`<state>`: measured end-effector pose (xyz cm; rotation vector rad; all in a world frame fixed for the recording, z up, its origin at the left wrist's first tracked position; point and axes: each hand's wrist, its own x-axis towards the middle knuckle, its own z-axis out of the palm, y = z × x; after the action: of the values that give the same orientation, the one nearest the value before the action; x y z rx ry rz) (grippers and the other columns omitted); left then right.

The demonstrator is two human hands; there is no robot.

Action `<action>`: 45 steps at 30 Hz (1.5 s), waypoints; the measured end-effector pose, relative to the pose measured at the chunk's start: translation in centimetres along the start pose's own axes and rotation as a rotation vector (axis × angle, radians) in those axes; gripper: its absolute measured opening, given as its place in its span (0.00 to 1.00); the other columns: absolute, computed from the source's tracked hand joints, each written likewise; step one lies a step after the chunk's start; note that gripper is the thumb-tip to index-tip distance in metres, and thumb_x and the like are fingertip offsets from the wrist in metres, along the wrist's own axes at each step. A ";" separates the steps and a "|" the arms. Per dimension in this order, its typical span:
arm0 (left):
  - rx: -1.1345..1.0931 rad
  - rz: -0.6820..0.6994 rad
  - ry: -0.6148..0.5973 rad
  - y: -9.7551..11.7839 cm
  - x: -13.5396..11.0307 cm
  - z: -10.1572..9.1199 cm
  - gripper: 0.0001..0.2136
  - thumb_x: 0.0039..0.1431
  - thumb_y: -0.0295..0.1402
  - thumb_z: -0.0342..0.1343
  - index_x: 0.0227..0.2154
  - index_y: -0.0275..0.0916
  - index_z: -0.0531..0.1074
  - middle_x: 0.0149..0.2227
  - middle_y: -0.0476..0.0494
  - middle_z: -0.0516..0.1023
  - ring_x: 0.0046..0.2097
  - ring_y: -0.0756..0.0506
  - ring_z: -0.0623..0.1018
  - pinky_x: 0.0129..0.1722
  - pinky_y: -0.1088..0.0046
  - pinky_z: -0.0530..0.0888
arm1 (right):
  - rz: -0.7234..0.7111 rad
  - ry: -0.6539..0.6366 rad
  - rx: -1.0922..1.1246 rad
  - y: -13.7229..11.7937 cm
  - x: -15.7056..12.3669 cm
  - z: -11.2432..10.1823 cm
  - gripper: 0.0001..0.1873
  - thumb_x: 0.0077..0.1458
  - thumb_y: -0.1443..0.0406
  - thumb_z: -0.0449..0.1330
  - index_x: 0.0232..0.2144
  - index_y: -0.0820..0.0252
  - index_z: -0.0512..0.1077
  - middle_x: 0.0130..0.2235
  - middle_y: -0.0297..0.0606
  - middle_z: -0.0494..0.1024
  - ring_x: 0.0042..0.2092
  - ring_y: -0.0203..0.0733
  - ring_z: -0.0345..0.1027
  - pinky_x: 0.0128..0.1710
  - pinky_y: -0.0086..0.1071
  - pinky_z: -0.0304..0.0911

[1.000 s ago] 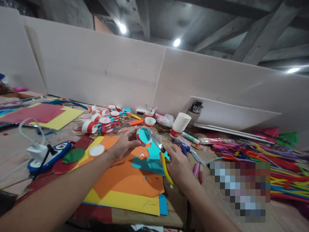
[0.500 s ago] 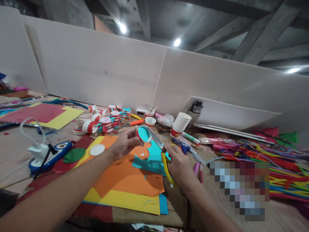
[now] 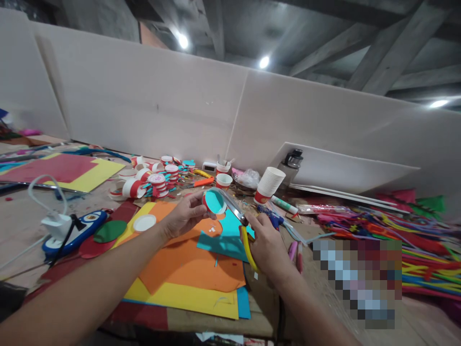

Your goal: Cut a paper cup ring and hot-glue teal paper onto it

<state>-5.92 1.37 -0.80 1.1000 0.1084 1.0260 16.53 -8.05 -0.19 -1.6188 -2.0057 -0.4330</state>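
My left hand [image 3: 187, 214] pinches a short red-and-white paper cup piece [image 3: 215, 201] with a turquoise disc on its face. In my right hand [image 3: 265, 240] is a pair of scissors [image 3: 248, 242] with yellow handles, fingers wrapped round the grips. The metal blades reach up to the right edge of the cup piece; whether they bite into it I cannot tell. Below both hands lie a turquoise sheet [image 3: 225, 246] and an orange sheet [image 3: 180, 264], on top of a yellow sheet [image 3: 201, 303]. Tiny white scraps rest on the orange sheet.
Several cut cups [image 3: 134, 188] with turquoise pieces stand at the back left. A stack of paper cups [image 3: 271, 182], a bottle [image 3: 291, 166] and a blue glue gun [image 3: 274, 218] are right of centre. A power strip [image 3: 77, 235] lies left, colourful pipe cleaners [image 3: 428, 274] right.
The scissor blades look slightly closer together at the cup piece. Both hands stay in nearly the same place.
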 end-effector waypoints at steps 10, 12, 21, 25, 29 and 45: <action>0.020 -0.062 -0.025 0.1 -0.1 -0.2 0.19 0.47 0.37 0.69 0.42 0.34 0.78 0.35 0.40 0.79 0.36 0.47 0.78 0.38 0.72 0.77 | -0.054 0.011 -0.012 0.2 -0.2 -0.2 0.18 0.54 0.70 0.55 0.47 0.59 0.74 0.36 0.41 0.73 0.32 0.39 0.68 0.28 0.29 0.59; 0.011 -0.062 -0.035 0.2 -0.2 -0.3 0.19 0.48 0.36 0.69 0.42 0.34 0.78 0.35 0.40 0.79 0.36 0.47 0.78 0.38 0.72 0.77 | -0.061 0.014 -0.010 0.1 -0.2 -0.3 0.18 0.53 0.71 0.55 0.47 0.59 0.74 0.37 0.41 0.73 0.33 0.39 0.68 0.28 0.28 0.59; 0.022 -0.060 -0.058 0.4 -0.2 -0.6 0.23 0.47 0.37 0.69 0.47 0.35 0.77 0.39 0.39 0.80 0.40 0.44 0.79 0.37 0.72 0.77 | -0.095 0.060 -0.098 0.0 -0.3 -0.3 0.19 0.52 0.71 0.54 0.45 0.58 0.75 0.36 0.41 0.75 0.31 0.40 0.69 0.25 0.29 0.56; 0.042 -0.066 -0.075 0.6 -0.1 -0.5 0.23 0.48 0.39 0.68 0.47 0.34 0.76 0.38 0.38 0.80 0.40 0.43 0.79 0.37 0.72 0.77 | -0.093 0.035 -0.126 0.1 -0.4 -0.3 0.18 0.53 0.71 0.54 0.46 0.58 0.74 0.37 0.41 0.76 0.31 0.40 0.69 0.25 0.29 0.56; 0.020 -0.042 -0.080 1.0 0.0 0.1 0.22 0.52 0.41 0.65 0.48 0.36 0.74 0.38 0.38 0.80 0.40 0.44 0.80 0.35 0.74 0.76 | -0.075 0.014 -0.128 0.1 -0.4 -0.2 0.17 0.54 0.70 0.55 0.46 0.58 0.74 0.36 0.41 0.75 0.31 0.40 0.68 0.25 0.29 0.55; -0.017 -0.094 -0.101 0.9 -0.1 0.2 0.21 0.54 0.42 0.64 0.48 0.36 0.74 0.37 0.37 0.81 0.40 0.40 0.82 0.35 0.71 0.76 | -0.041 -0.036 -0.067 -0.4 -0.1 -0.8 0.14 0.55 0.68 0.55 0.44 0.57 0.74 0.35 0.40 0.73 0.31 0.39 0.66 0.26 0.28 0.54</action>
<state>-6.44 1.20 -0.09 1.1188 0.0686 0.8847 16.27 -8.68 0.45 -1.6386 -2.0743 -0.4947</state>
